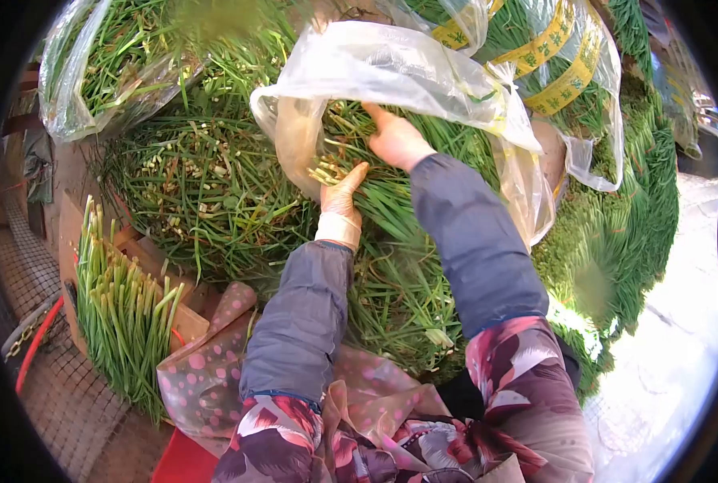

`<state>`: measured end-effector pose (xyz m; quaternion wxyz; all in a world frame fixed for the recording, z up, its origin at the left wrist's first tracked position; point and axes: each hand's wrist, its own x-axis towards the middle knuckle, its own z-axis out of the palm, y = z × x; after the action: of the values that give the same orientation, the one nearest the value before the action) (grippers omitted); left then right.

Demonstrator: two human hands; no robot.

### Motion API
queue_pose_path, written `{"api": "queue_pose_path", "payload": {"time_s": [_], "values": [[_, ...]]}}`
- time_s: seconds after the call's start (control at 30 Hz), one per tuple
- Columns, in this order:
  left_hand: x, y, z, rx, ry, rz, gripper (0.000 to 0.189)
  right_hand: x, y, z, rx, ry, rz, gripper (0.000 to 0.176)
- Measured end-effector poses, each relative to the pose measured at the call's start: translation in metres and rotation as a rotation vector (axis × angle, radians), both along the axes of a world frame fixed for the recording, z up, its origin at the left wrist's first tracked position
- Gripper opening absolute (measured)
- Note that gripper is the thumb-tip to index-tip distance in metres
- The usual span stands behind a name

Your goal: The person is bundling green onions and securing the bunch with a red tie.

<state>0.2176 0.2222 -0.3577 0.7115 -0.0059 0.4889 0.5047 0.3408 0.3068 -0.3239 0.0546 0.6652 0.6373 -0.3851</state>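
My left hand [342,208] is closed around a small bunch of garlic chives [327,172], whose pale cut ends poke out beside the thumb. Its leaves trail to the right, under my right forearm. Just above and to the right, my right hand [400,142] reaches among loose chives in the mouth of a clear plastic bag [391,64]. The index finger is stretched out and touches the stalks; the other fingers are partly hidden. The bag's rim arches over both hands. Trimmed leaves and stalk bits [214,181] lie heaped to the left of my hands.
A dense bundle of chives [125,314] stands upright in a wooden holder [190,322] at lower left. Another open bag [73,88] is at upper left. Bagged greens with yellow printed tape [564,84] lie at upper right, beside a tall stack of chives [648,201].
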Motion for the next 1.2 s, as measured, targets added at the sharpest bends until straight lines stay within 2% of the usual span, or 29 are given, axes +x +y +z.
{"api": "queue_pose_path", "payload": {"time_s": [0.07, 0.13, 0.17, 0.2, 0.23, 0.27, 0.3, 0.37, 0.4, 0.47, 0.5, 0.53, 0.6, 0.63, 0.67, 0.73, 0.77, 0.8, 0.83, 0.87, 0.93, 0.97, 1.0, 1.07, 1.13, 1.2], "values": [[0.000, 0.003, -0.002, -0.012, -0.045, -0.019, 0.056, -0.007, -0.004, -0.008, 0.034, 0.022, 0.014, 0.057], [0.001, -0.002, -0.007, -0.042, -0.100, -0.042, 0.058, -0.004, -0.015, -0.008, -0.093, 0.040, 0.153, 0.049], [0.002, -0.003, -0.009, -0.062, -0.128, -0.067, 0.058, 0.000, -0.024, -0.005, -0.061, 0.111, 0.137, 0.043], [0.004, 0.000, -0.009, -0.072, -0.156, -0.092, 0.058, 0.005, -0.033, -0.006, -0.121, 0.163, 0.040, 0.041], [0.010, -0.006, -0.006, 0.078, -0.087, -0.016, 0.053, 0.010, -0.041, -0.007, -0.139, 0.333, -0.074, 0.044], [0.010, -0.007, -0.004, 0.075, -0.090, -0.019, 0.053, 0.014, -0.050, -0.007, -0.155, 0.504, -0.187, 0.048], [0.010, -0.007, 0.001, 0.030, -0.084, -0.033, 0.051, 0.016, -0.060, -0.003, -0.157, 0.500, -0.190, 0.048], [0.014, -0.009, 0.015, 0.013, -0.030, -0.033, 0.044, 0.020, -0.074, 0.005, -0.376, 0.986, -0.712, 0.061], [0.017, -0.013, 0.015, 0.016, -0.031, -0.036, 0.044, 0.022, -0.071, 0.011, -0.372, 0.987, -0.713, 0.061], [0.019, -0.017, 0.013, 0.133, 0.125, -0.080, 0.044, 0.025, -0.062, 0.023, -0.263, 0.412, -0.123, 0.071], [0.019, -0.019, 0.007, 0.116, 0.114, -0.064, 0.036, 0.032, -0.063, 0.018, -0.267, 0.617, -0.184, 0.071], [0.016, -0.017, 0.011, 0.119, 0.114, -0.069, 0.036, 0.049, -0.060, 0.011, -0.298, 0.700, -0.179, 0.069], [0.007, -0.008, 0.031, 0.249, 0.058, -0.205, 0.033, 0.087, -0.063, -0.019, -0.432, 0.830, -0.296, 0.068], [0.002, -0.003, 0.043, 0.274, 0.027, -0.248, 0.028, 0.100, -0.070, -0.028, -0.447, 0.781, -0.422, 0.065], [-0.004, 0.001, 0.053, 0.314, 0.019, -0.279, 0.025, 0.113, -0.081, -0.053, -0.420, 0.864, -0.520, 0.064], [-0.014, 0.010, 0.089, 0.394, 0.068, -0.284, 0.022, 0.103, -0.078, -0.037, -0.381, 0.707, -0.641, 0.066], [-0.020, 0.015, 0.107, 0.394, 0.096, -0.322, 0.031, 0.099, -0.076, -0.029, -0.366, 0.737, -0.649, 0.066], [-0.030, 0.019, 0.134, 0.521, 0.111, -0.337, 0.025, 0.095, -0.075, -0.021, -0.399, 0.649, -0.662, 0.062], [-0.041, 0.020, 0.174, 0.502, 0.259, -0.345, 0.021, 0.091, -0.073, -0.013, -0.428, 0.562, -0.673, 0.058], [-0.061, 0.026, 0.207, 0.617, 0.279, -0.361, 0.020, 0.093, -0.079, -0.020, -0.403, 0.596, -0.674, 0.058], [-0.097, 0.024, 0.290, 0.667, 0.322, -0.234, 0.024, 0.103, -0.103, -0.075, -0.194, 0.915, -0.728, 0.057], [-0.116, 0.023, 0.318, 0.807, 0.287, -0.182, 0.026, 0.099, -0.114, -0.097, -0.039, 0.973, -0.753, 0.053], [-0.135, 0.020, 0.344, 0.951, 0.244, -0.127, 0.029, 0.095, -0.112, -0.061, -0.006, 0.999, -0.737, 0.053], [-0.169, 0.002, 0.388, 1.006, 0.395, -0.142, 0.032, 0.098, -0.109, 0.045, -0.289, 0.470, -0.544, 0.054], [-0.194, -0.019, 0.410, 0.997, 0.324, -0.163, 0.031, 0.122, -0.109, 0.098, -0.092, 0.204, -0.216, 0.047], [-0.190, -0.048, 0.423, 0.954, 0.146, -0.155, 0.032, 0.122, -0.116, 0.183, 0.184, 0.348, -0.320, 0.057]]}}
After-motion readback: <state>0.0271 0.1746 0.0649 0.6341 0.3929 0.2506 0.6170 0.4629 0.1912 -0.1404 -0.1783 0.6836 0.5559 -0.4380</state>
